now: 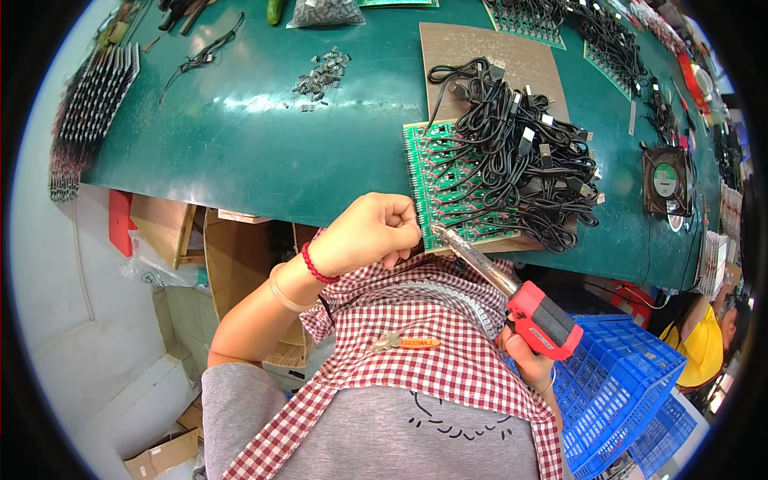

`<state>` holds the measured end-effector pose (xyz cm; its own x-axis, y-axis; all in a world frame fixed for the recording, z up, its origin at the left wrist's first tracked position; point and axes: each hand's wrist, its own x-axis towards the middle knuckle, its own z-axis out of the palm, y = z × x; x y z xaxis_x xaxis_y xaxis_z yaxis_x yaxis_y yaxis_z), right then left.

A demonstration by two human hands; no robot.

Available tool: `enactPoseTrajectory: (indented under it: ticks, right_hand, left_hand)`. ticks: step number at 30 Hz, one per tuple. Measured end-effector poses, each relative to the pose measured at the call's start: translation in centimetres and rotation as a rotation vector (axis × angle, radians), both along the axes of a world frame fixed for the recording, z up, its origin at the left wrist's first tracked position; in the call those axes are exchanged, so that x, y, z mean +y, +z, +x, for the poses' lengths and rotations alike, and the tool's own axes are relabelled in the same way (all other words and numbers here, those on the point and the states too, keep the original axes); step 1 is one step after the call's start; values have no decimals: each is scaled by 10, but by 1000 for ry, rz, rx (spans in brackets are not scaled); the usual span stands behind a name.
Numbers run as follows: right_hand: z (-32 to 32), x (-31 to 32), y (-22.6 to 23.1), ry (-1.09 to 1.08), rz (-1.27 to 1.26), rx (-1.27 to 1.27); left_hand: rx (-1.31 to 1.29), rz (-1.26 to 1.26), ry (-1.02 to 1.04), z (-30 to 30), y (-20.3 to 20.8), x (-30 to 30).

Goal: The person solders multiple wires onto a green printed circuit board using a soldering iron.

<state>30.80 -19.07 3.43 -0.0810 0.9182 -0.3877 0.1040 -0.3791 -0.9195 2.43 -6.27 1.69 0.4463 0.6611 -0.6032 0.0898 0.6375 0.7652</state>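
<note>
A green circuit board panel [418, 172] lies at the table's front edge, with rows of small parts along its left side. Many black USB cables [512, 152] are attached to it and heap over its right half. My left hand [376, 232] is closed in a pinch at the panel's front left corner; what its fingertips hold is hidden. In my right hand [528, 360] is a red and black soldering gun [548, 320], gripped by its handle. Its metal tip points up and left and meets the panel's front left area, close to my left fingertips.
A brown wooden board [460, 52] lies beneath the panel. Small dark components [322, 76] are piled on the green table [232, 152], with a bag of similar ones [326, 12] behind. A small fan [666, 180] stands right; blue crates [616, 384] sit below. Another person [698, 340] is at far right.
</note>
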Motion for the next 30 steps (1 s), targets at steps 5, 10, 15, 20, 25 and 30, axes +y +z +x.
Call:
enactPoseTrajectory:
  ticks: [5,10,15,20,25,30]
  right_hand:
    - [-2,-2,-3,14,-9,-55]
    - [-1,-5,-7,5,25,-79]
    - [1,-4,-8,76,-8,-51]
    - [5,-10,-9,105,-30,-43]
    - [-1,-14,-6,14,27,-53]
    - [1,-10,-3,23,-34,81]
  left_hand:
    - [-33,10,14,-1,-5,-1]
    - [-35,12,14,-1,-5,-1]
    - [-11,16,-3,-1,-6,-1]
    - [-9,22,-7,-1,-4,0]
    - [-8,30,-4,-2,-3,0]
    - [-14,3,25,1,-3,1]
